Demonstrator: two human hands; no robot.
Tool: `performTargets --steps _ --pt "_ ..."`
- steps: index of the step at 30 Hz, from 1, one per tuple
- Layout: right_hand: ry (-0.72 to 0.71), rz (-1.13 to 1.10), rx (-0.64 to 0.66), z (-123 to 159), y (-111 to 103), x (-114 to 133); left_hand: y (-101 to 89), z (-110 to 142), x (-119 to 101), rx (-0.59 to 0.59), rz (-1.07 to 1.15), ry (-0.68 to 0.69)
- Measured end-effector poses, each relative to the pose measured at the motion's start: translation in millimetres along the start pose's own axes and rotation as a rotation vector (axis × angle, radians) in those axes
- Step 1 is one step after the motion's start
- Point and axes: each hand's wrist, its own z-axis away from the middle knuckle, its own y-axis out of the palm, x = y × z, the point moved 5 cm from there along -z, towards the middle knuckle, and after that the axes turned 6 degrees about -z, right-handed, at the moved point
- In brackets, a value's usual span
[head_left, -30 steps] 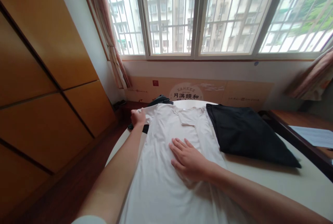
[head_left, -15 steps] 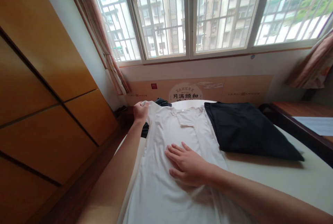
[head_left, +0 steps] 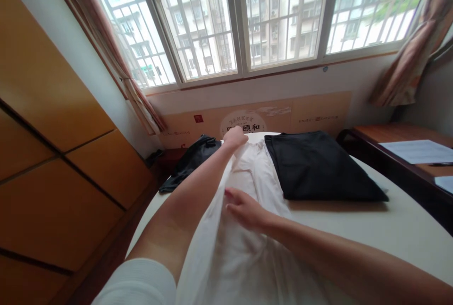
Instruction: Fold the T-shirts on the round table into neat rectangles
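A white T-shirt lies along a round pale table, collar toward the window. My left hand is closed on the shirt's left shoulder and holds it lifted over toward the middle, so the left side of the shirt stands up in a fold. My right hand rests on the shirt's chest with fingers stretched out, pressing the cloth at the fold line. A folded black garment lies on the table just right of the shirt.
Another dark garment hangs off the table's far left edge. A wooden wardrobe fills the left. A dark wood desk with papers stands at the right. Barred windows and curtains run along the back wall.
My left hand has carried the shirt's left shoulder up and rightward over the shirt, uncovering the dark garment at far left. My right hand stayed on the chest. The view tilted.
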Motion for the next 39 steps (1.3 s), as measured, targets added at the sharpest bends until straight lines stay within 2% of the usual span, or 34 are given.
performTargets --steps 3,5,7,10,14,18,19,20,21,23,25,28,31,35,39 --pt "0.298 -0.598 -0.210 -12 -20 -21 12.2 -2 -5 0.018 -0.048 -0.042" --pt "0.446 -0.763 -0.301 -16 -32 -31 20.4 -5 -3 0.040 -0.041 -0.067" --pt "0.500 -0.809 -0.365 -20 -46 -37 28.5 -8 0 0.086 -0.010 -0.084" --pt "0.502 -0.812 -0.405 -24 -64 -42 36.9 -10 4 0.143 0.067 -0.102" --pt "0.395 -0.769 -0.430 -29 -81 -37 41.5 -4 0 0.226 0.216 -0.129" --pt "0.306 -0.735 -0.463 -34 -91 -31 50.6 10 -4 0.544 0.628 -0.156" --pt "0.308 -0.738 -0.495 -34 -93 -32 51.9 12 -2 0.603 0.724 -0.139" --pt "0.324 -0.746 -0.540 -35 -95 -33 52.1 11 1 0.612 0.762 -0.107" --pt "0.351 -0.755 -0.588 -35 -97 -35 51.4 9 7 0.559 0.717 -0.057" --pt "0.409 -0.765 -0.656 -34 -99 -38 51.0 1 22 0.376 0.500 0.046" --pt "0.455 -0.751 -0.665 -35 -99 -41 56.2 -5 38 0.240 0.306 0.107" --pt "0.524 -0.687 -0.636 -37 -100 -46 71.8 -10 58 0.199 0.237 0.101" --pt "0.580 -0.585 -0.646 -42 -105 -55 79.7 -13 73 0.151 0.210 0.090" --pt "0.587 -0.469 -0.619 -60 -115 -60 78.1 -17 86 0.114 0.221 0.095" --pt "0.545 -0.394 -0.564 -87 -134 -58 68.2 -24 98 0.066 0.307 0.056"
